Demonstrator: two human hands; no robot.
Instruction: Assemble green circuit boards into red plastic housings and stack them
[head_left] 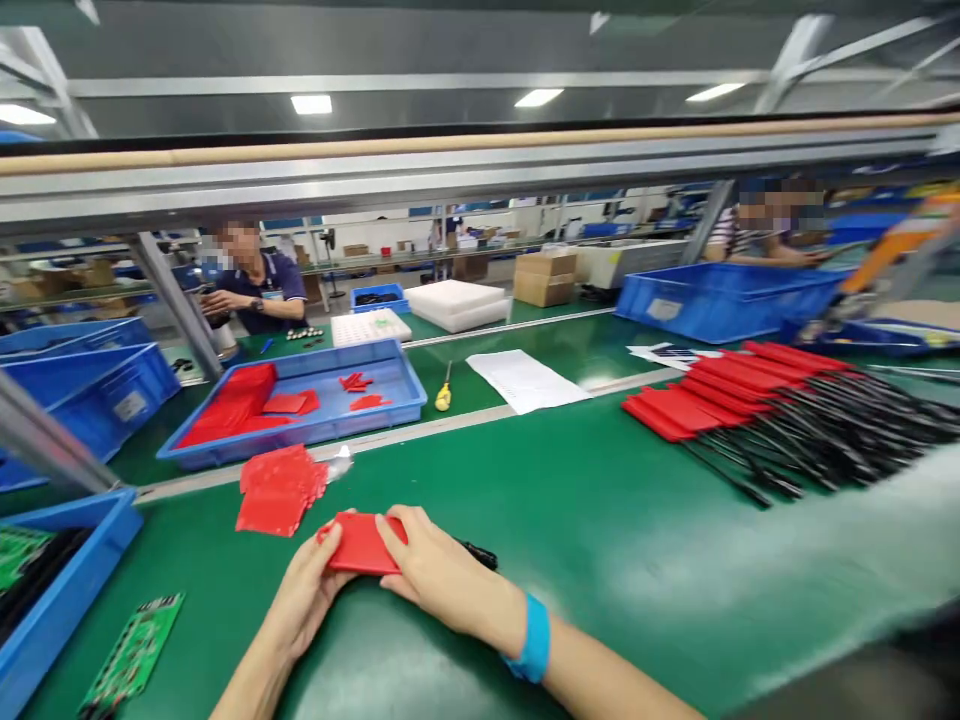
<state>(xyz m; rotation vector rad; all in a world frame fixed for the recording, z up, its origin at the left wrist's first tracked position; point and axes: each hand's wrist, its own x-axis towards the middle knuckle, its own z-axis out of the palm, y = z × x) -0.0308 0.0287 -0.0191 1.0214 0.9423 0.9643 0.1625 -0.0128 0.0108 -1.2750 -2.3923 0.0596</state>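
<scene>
Both of my hands hold one flat red plastic cover (360, 545) just above the green bench mat. My left hand (307, 590) grips its left edge, thumb on top. My right hand (435, 570) presses fingers on its right edge; a blue band (534, 640) circles that wrist. A black cable end (480, 553) pokes out from behind my right hand. A loose pile of red covers (279, 487) lies just beyond my left hand.
A blue tray (397, 400) holds more red covers. Rows of red parts with black cables (780, 410) fill the right. A green circuit board (135, 655), blue bins (67, 590), a yellow screwdriver (444, 393) and a paper sheet (525, 380) lie around. People work across the bench.
</scene>
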